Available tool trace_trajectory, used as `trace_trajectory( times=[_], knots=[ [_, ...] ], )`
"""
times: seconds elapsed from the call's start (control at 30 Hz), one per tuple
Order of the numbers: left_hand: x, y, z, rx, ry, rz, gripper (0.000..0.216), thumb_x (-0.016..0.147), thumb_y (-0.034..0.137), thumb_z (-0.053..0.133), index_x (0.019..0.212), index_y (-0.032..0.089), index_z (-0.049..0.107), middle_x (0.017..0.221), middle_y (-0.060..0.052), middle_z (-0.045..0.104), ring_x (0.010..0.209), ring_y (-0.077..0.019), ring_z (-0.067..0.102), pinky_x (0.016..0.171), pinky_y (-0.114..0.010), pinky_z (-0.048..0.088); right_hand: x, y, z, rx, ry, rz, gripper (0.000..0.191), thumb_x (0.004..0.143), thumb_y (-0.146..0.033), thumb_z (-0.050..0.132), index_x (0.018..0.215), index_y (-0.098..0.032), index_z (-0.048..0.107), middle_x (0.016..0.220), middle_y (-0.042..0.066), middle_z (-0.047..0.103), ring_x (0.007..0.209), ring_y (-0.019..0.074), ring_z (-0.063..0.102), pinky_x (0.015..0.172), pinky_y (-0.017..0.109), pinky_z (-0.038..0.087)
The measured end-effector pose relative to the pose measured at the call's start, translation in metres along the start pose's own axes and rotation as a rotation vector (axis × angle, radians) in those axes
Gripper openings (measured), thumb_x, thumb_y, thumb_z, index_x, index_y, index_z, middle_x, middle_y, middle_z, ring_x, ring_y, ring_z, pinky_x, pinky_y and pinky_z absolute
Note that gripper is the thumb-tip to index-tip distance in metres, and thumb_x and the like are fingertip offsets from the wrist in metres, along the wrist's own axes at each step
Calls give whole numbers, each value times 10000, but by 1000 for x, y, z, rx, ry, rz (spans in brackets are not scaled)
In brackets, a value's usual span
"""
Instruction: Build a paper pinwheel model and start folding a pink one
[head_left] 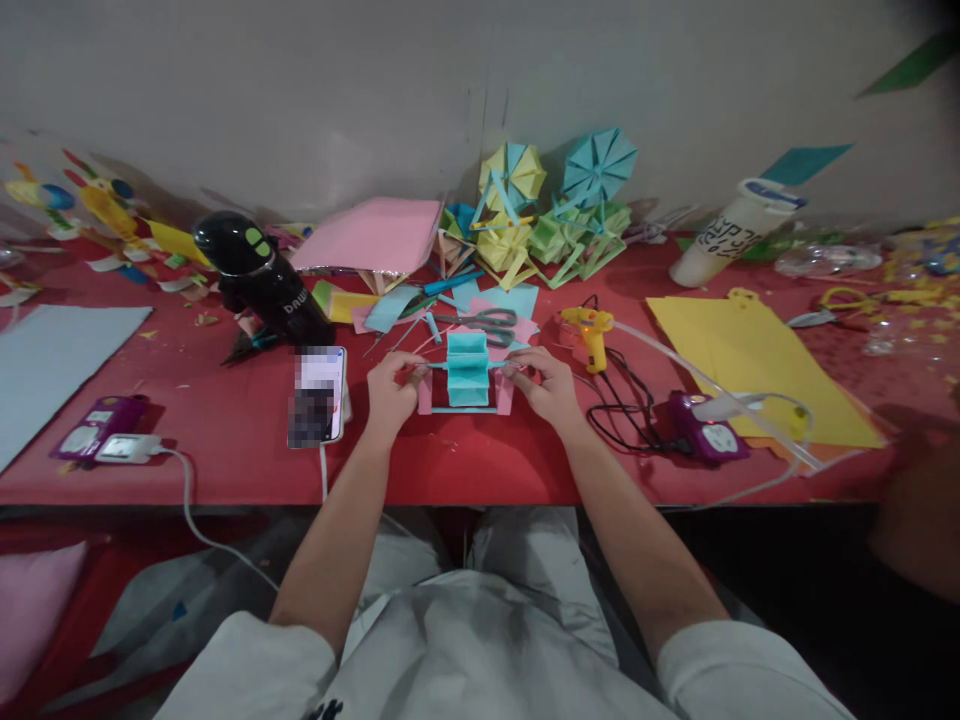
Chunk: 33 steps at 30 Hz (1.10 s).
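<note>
Red cloth covers the table (225, 440) under a bare grey wall (300, 80) — a purple power strip (97, 420), black bottle (255, 270) and phone (317, 395) lie to the left, a yellow glue gun (590, 330) and yellow sheet (750, 360) to the right. A teal-and-pink paper model (467, 375) stands between the hands — left hand (390, 395) pinches its left pink end, right hand (551, 385) its right end

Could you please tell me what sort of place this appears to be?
Probably a paper-craft worktable: hot glue gun, scissors, folded paper ornaments, and a blue-and-pink paper model being held.
</note>
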<state>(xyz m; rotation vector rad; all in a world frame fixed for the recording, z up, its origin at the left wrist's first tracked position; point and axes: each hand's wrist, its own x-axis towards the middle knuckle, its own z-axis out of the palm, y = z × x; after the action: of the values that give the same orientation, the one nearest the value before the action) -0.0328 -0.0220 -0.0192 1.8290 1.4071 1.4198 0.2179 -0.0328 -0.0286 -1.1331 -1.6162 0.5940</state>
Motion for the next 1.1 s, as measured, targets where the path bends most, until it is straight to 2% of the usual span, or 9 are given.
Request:
trace_trajectory(
  times=[0.5,1.1],
  knots=[
    [0,-1,0,-11,-2,15,85,753,167,597,723,195,672,777,-25,713,778,-175,642,778,-318,489,0,-1,0,0,2,-29,50,814,-268,685,780,-236,704,889,38,735,881,199,648,796,367,513],
    [4,-4,2,-27,-13,-5,84,767,200,595,751,197,677,802,-31,720,813,-184,654,815,-336,510,2,3,1,40,20,21,123,823,-354,680,800,-237,710,900,42,720,859,192,649,791,354,514]
  ],
)
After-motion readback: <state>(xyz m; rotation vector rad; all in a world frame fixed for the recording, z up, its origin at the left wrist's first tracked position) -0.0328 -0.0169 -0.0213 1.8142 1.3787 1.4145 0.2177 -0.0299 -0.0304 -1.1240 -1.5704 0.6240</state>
